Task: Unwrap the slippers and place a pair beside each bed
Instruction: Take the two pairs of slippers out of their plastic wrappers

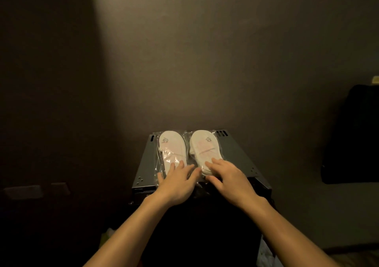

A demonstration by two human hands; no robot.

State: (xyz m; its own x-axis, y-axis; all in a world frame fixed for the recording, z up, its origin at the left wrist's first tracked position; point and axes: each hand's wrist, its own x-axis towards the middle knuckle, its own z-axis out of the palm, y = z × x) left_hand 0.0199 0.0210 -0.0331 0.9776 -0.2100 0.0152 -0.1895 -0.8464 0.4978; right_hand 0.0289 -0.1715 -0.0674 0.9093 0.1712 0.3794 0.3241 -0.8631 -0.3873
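Two packs of white slippers in clear plastic wrap lie side by side on a grey metal box top (pixel 238 154). The left pack (pixel 171 146) and the right pack (pixel 204 146) both point away from me. My left hand (pixel 178 181) rests flat with spread fingers on the near end of the left pack. Over the near end of the right pack lies my right hand (pixel 227 177), fingers also apart. Neither hand grips a pack. The heels of the slippers are hidden under my fingers.
The metal box (pixel 143 182) stands against a dim brown wall. A dark object (pixel 352 135) hangs or leans at the right. Wall sockets (pixel 34 191) sit low on the left. Pale bags (pixel 264 254) lie on the floor below.
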